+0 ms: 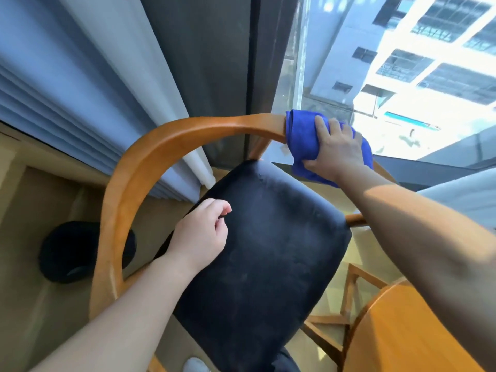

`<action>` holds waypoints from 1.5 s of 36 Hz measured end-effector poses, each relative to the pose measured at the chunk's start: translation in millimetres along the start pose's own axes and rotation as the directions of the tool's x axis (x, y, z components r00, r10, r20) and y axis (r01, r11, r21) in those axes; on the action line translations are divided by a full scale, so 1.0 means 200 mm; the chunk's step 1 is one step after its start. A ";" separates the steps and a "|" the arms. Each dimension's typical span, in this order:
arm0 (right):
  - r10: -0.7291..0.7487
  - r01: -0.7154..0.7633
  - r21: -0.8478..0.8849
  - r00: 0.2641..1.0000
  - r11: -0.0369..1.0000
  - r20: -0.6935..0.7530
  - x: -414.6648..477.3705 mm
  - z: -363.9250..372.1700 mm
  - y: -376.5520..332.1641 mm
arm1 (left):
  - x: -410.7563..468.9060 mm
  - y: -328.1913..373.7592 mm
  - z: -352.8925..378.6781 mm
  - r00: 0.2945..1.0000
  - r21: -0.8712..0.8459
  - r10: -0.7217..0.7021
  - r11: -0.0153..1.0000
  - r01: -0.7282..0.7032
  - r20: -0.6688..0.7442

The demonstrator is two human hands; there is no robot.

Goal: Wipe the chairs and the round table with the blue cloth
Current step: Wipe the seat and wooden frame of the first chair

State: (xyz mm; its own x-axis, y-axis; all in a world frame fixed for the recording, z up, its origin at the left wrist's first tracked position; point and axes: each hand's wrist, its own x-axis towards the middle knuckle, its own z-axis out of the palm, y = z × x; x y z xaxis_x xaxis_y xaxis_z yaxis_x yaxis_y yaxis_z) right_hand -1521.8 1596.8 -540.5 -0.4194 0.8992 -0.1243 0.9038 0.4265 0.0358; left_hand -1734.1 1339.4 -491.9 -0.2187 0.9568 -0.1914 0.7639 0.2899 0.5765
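Cloth [298, 139] under right hand [339, 150], perhaps curled

The chair seat [263, 237] lies in the middle, and the chair's curved rail [150, 157] arches round it from the near left, over the far side, to the right. The cloth [300, 138] is wrapped over the far right part of the rail, with the right hand [335, 149] on top of it, fingers curled round it. The left hand [201, 234] hovers above the seat's left edge, inside the rail. Behind the chair, blinds [53, 84] hang to the left and a window [402, 63] stands to the right. On the floor [26, 210], left of the rail, sits a round container [67, 253]. The table [397, 331] is at the near right, with a wooden frame [349, 291] between it and the seat.
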 end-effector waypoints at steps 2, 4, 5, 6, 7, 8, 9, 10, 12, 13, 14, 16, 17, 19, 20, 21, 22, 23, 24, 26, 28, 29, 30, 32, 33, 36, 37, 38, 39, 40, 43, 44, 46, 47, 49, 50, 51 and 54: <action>0.024 -0.024 -0.007 1.000 1.000 0.020 -0.04 0.01 0.04 | 0.00 0.02 0.02 1.000 -0.005 0.009 1.000 -0.009 0.016; 0.045 -0.045 -0.007 0.998 0.999 0.033 -0.07 0.01 0.08 | 0.00 0.05 0.03 1.000 -0.001 0.016 1.000 -0.016 0.026; 0.055 -0.055 -0.007 0.998 0.998 0.034 -0.09 0.01 0.10 | 0.00 0.06 0.04 0.999 0.000 0.019 1.000 -0.019 0.029; 0.064 -0.064 -0.009 0.997 0.998 0.037 -0.11 0.01 0.12 | 0.00 0.07 0.05 0.999 0.001 0.021 1.000 -0.021 0.032; 0.073 -0.072 -0.010 0.996 0.997 0.043 -0.12 0.01 0.13 | 0.00 0.08 0.05 0.999 0.001 0.022 1.000 -0.022 0.035; 0.080 -0.080 -0.012 0.996 0.997 0.048 -0.14 0.01 0.15 | 0.00 0.09 0.06 0.999 0.003 0.025 1.000 -0.026 0.038; 0.087 -0.086 -0.012 0.995 0.996 0.052 -0.16 0.01 0.17 | 0.01 0.10 0.07 0.999 0.006 0.031 0.999 -0.031 0.043; 0.093 -0.092 -0.010 0.994 0.996 0.055 -0.17 0.01 0.18 | 0.01 0.11 0.07 0.998 0.010 0.039 0.999 -0.040 0.049; 0.104 -0.104 -0.005 0.993 0.995 0.059 -0.21 0.01 0.21 | 0.01 0.14 0.09 0.997 0.019 0.054 0.998 -0.055 0.061; 0.109 -0.109 -0.004 0.992 0.994 0.062 -0.22 0.02 0.23 | 0.01 0.16 0.10 0.996 0.021 0.058 0.998 -0.059 0.064; 0.115 -0.115 -0.002 0.991 0.993 0.067 -0.24 0.02 0.24 | 0.02 0.17 0.11 0.996 0.021 0.059 0.998 -0.061 0.066; 0.132 -0.133 0.002 0.988 0.991 0.077 -0.27 0.03 0.28 | 0.03 0.20 0.12 0.995 0.019 0.069 0.997 -0.071 0.071; 0.141 -0.142 0.004 0.987 0.990 0.079 -0.29 0.03 0.29 | 0.03 0.22 0.13 0.994 0.022 0.079 0.996 -0.081 0.073; 0.157 -0.158 0.004 0.984 0.987 0.080 -0.32 0.03 0.31 | 0.03 0.24 0.14 0.992 0.032 0.100 0.994 -0.102 0.074; 0.162 -0.162 0.004 0.984 0.987 0.077 -0.34 0.04 0.32 | 0.03 0.26 0.15 0.992 0.035 0.106 0.993 -0.109 0.075; 0.164 -0.165 0.004 0.984 0.986 0.073 -0.35 0.04 0.33 | 0.03 0.27 0.16 0.991 0.033 0.113 0.993 -0.116 0.077; 0.170 -0.171 0.004 0.983 0.985 0.066 -0.37 0.05 0.34 | 0.03 0.28 0.16 0.990 0.031 0.119 0.992 -0.121 0.082; 0.176 -0.176 0.001 0.983 0.984 0.059 -0.39 0.05 0.36 | 0.03 0.29 0.17 0.989 0.028 0.122 0.992 -0.125 0.088; 0.182 -0.182 -0.002 0.982 0.983 0.058 -0.41 0.05 0.37 | 0.03 0.30 0.18 0.988 0.026 0.124 0.992 -0.127 0.093; 0.195 -0.195 -0.008 0.979 0.981 0.062 -0.44 0.06 0.39 | 0.02 0.31 0.18 0.988 0.015 0.119 0.993 -0.121 0.101; 0.207 -0.208 -0.001 0.977 0.978 0.055 -0.48 0.07 0.42 | 0.01 0.32 0.19 0.986 0.016 0.126 0.992 -0.128 0.109; 0.213 -0.213 0.003 0.975 0.977 0.060 -0.50 0.07 0.43 | 0.01 0.33 0.20 0.985 0.016 0.128 0.991 -0.131 0.114; 0.224 -0.225 0.003 0.972 0.974 0.074 -0.51 0.07 0.44 | 0.01 0.33 0.20 0.985 0.012 0.127 0.992 -0.129 0.114; 0.244 -0.245 -0.002 0.964 0.969 0.103 -0.52 0.08 0.45 | 0.00 0.33 0.20 0.983 0.012 0.136 0.990 -0.139 0.122; 0.253 -0.254 -0.004 0.960 0.967 0.117 -0.53 0.08 0.45 | 0.00 0.33 0.21 0.982 0.014 0.139 0.990 -0.142 0.124; 0.289 -0.291 -0.006 0.949 0.957 0.127 -0.54 0.09 0.48 | 0.01 0.34 0.20 0.982 0.011 0.142 0.989 -0.144 0.123; 0.308 -0.311 -0.001 0.941 0.950 0.139 -0.54 0.09 0.50 | 0.01 0.34 0.21 0.983 0.013 0.140 0.990 -0.142 0.120; 0.312 -0.316 0.015 0.944 0.949 0.108 -0.64 -0.01 0.52 | -0.08 0.42 0.14 0.982 0.023 0.164 0.986 -0.167 0.095; 0.312 -0.314 0.015 0.946 0.949 0.090 -0.71 -0.07 0.53 | -0.14 0.47 0.10 0.980 0.034 0.184 0.982 -0.187 0.081; 0.330 -0.334 0.020 0.938 0.942 0.107 -0.71 -0.06 0.55 | -0.15 0.47 0.10 0.979 0.027 0.186 0.982 -0.189 0.084; 0.391 -0.409 0.036 0.891 0.912 0.231 -0.78 -0.01 0.59 | -0.16 0.47 0.11 0.979 0.027 0.177 0.983 -0.181 0.103; 0.413 -0.441 0.048 0.869 0.896 0.271 -0.81 0.01 0.61 | -0.17 0.47 0.12 0.977 0.027 0.181 0.982 -0.185 0.115; 0.436 -0.480 0.079 0.845 0.874 0.308 -0.86 0.05 0.67 | -0.17 0.47 0.13 0.975 0.027 0.182 0.982 -0.187 0.126; 0.443 -0.487 0.077 0.841 0.870 0.310 -0.89 0.06 0.69 | -0.17 0.48 0.12 0.975 0.025 0.178 0.983 -0.183 0.131; 0.446 -0.482 0.040 0.836 0.875 0.320 -0.92 0.06 0.71 | -0.17 0.49 0.12 0.975 0.030 0.175 0.983 -0.181 0.137; 0.439 -0.470 0.025 0.841 0.882 0.317 -0.93 0.04 0.71 | -0.17 0.49 0.11 0.975 0.031 0.178 0.982 -0.184 0.135; 0.423 -0.450 0.019 0.853 0.893 0.304 -0.94 -0.02 0.70 | -0.18 0.52 0.08 0.974 0.034 0.185 0.981 -0.191 0.131; 0.279 -0.296 0.023 0.921 0.955 0.271 -0.97 -0.20 0.63 | -0.19 0.59 0.02 0.968 0.041 0.224 0.972 -0.230 0.109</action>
State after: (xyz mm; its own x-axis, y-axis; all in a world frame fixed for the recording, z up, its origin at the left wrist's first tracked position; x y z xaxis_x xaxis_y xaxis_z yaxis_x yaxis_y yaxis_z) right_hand -1330.5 1479.6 -471.6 -0.1113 0.9208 -0.3737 0.9891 0.1391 0.0480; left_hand -1633.7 1337.2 -420.7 0.0261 0.9894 -0.1428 0.8178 0.0610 0.5722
